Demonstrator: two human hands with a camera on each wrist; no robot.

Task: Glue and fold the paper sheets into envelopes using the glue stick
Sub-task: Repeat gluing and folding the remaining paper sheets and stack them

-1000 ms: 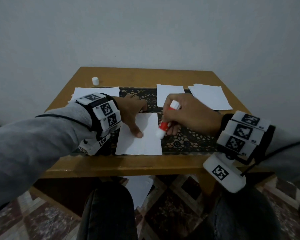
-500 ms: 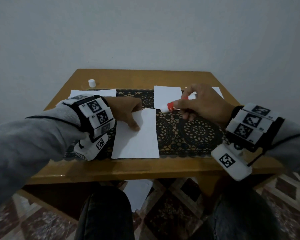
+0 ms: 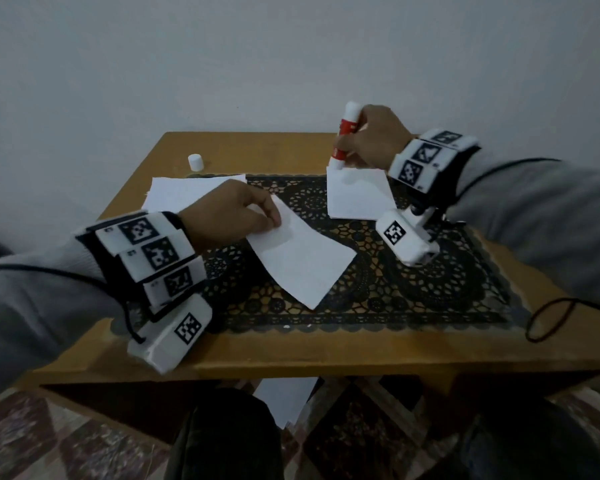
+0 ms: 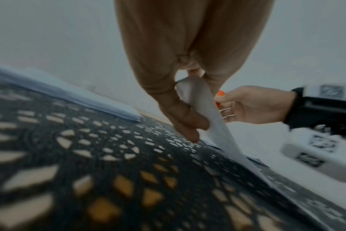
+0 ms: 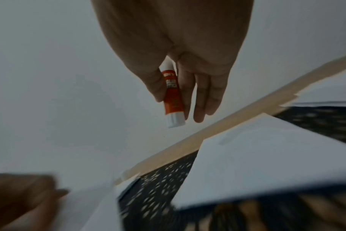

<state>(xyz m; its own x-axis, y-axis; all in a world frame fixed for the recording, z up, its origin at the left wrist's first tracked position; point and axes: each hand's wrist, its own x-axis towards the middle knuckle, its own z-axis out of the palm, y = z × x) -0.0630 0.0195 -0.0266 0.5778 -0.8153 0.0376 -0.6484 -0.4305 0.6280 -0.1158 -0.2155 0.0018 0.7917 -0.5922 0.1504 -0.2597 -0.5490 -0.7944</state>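
Over the centre of the black lace mat (image 3: 413, 289), the paper sheet (image 3: 302, 258) now lies skewed, its far corner raised off the mat and its near corner pointing toward 5 o'clock, where half a second ago it lay square and flat. The left hand (image 3: 229, 216) has it in a pinching grip at that raised corner, thumb under and fingers over, as the left wrist view shows with the sheet (image 4: 203, 112) curving up between fingertips (image 4: 186, 118). The glue stick (image 3: 343, 136), red with white ends, has gone from hovering sideways near the sheet to standing nearly upright at 1 o'clock, well apart from it; the right hand (image 3: 374, 140) holds it with thumb and fingers closed round the barrel, and the right wrist view shows the glue stick (image 5: 171, 96) clear of the surface, its lower white end downward. Just below that hand lies a second sheet (image 3: 357, 195) on the mat at 1 o'clock. At 10 o'clock a stack of sheets (image 3: 184, 192) rests partly on the mat, and beyond it at 11 o'clock a small white cap (image 3: 195, 162) stands on the bare wooden bench (image 3: 326, 355). Another white paper (image 3: 284, 400) lies on the floor under the bench.
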